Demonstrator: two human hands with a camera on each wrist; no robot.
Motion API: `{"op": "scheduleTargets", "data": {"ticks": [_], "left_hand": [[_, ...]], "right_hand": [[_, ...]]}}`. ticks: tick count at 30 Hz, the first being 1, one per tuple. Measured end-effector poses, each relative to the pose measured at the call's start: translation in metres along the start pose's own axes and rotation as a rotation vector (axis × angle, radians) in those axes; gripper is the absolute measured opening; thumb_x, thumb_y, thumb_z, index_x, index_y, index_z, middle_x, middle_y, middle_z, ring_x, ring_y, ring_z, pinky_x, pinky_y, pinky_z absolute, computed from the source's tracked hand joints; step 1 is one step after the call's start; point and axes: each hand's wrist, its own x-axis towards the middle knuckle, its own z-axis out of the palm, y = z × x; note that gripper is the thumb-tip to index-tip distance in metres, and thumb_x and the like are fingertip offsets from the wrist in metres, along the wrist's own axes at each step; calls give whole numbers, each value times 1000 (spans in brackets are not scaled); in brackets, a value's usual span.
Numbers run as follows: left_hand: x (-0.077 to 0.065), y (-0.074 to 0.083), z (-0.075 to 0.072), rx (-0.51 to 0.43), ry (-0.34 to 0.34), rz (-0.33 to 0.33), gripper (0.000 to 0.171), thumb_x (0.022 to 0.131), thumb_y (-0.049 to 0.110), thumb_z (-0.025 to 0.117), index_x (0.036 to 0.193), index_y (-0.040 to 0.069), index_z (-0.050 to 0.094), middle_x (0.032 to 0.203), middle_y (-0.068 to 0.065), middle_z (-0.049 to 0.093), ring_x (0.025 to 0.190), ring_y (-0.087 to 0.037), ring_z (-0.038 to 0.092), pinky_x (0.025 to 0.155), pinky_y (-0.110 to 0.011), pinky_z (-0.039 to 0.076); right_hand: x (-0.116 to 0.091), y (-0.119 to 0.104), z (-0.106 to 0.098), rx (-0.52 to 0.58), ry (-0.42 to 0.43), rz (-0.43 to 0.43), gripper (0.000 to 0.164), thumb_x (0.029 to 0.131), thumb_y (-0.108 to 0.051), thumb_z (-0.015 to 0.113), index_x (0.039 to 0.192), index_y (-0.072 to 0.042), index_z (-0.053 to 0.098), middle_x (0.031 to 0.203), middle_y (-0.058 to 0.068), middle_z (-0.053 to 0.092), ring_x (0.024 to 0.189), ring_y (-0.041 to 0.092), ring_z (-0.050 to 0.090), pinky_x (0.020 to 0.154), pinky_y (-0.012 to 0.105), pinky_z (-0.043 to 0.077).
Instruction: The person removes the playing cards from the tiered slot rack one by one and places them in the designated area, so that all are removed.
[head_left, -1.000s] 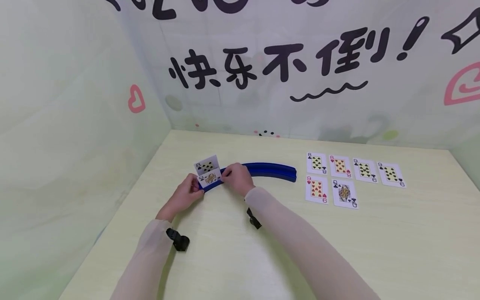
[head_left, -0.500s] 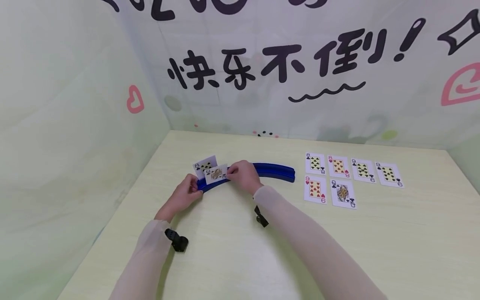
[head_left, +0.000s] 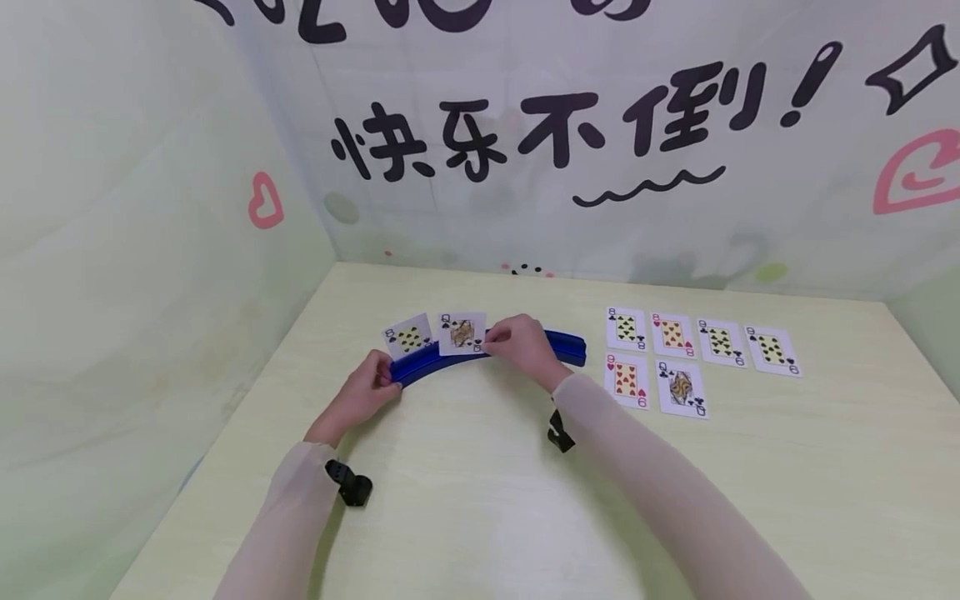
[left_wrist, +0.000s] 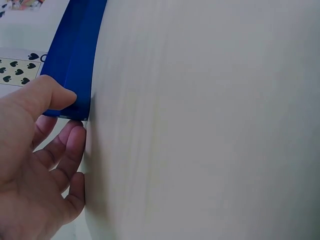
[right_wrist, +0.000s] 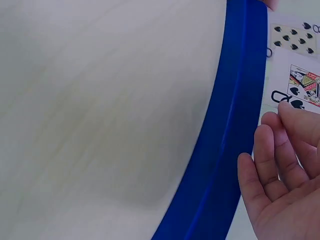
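A curved blue playing card holder [head_left: 417, 364] lies on the table. My left hand [head_left: 363, 390] grips its left end, with the thumb on top in the left wrist view. Near that end, an eight of spades [head_left: 408, 335] stands tilted in the holder. A queen of spades [head_left: 461, 333] is just right of the eight, pinched at its right edge by my right hand [head_left: 525, 348]. In the right wrist view the thumb [right_wrist: 295, 117] covers part of the queen's corner. Whether the queen's lower edge sits in the slot, I cannot tell.
Face-up cards lie in two rows to the right: an eight of clubs [head_left: 626, 327], eight of hearts [head_left: 671, 334], nine of clubs [head_left: 722, 342] and nine of spades [head_left: 772, 350] behind, a nine of hearts [head_left: 626, 379] and queen of clubs [head_left: 682, 387] in front. Cloth walls [head_left: 480, 217] border the table.
My right hand has moved right along the holder with the queen of spades, from in front of the eight to beside it, and the queen is now more upright. My left hand stays put.
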Motion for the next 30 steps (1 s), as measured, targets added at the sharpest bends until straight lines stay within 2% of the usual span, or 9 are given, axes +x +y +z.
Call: {"op": "scheduleTargets", "data": {"ticks": [10,17,24,30], "left_hand": [[1,0,-1,4,2,-12,32,85,3,57,110,-2,38,94,-13,45,87,-25,45,75,-35,39],[1,2,-1,-4,-2,11,31,85,2,57,109,-3,38,94,-14,46,87,-25,46,75,-36,40],[0,2,-2,0,-5,19,31,85,2,58,108,-3,37,95,-15,46,86,-25,46,75,-36,41],[1,2,-1,2,1,13,31,85,2,57,108,-3,38,95,-14,46,87,-25,46,76,-36,40]], "right_hand": [[-17,20,-48,-12,31,52,17,82,-16,69,93,-3,70,85,6,67,76,17,60,67,29,49],[-33,40,-89,-28,63,102,19,84,-18,66,94,-2,69,85,8,66,77,21,59,67,31,48],[-55,59,-128,-73,97,114,22,86,-17,63,96,2,66,89,15,65,84,33,59,68,35,48],[-79,79,-164,-120,150,143,27,87,-17,61,101,6,61,92,17,64,85,32,59,70,34,48]]}}
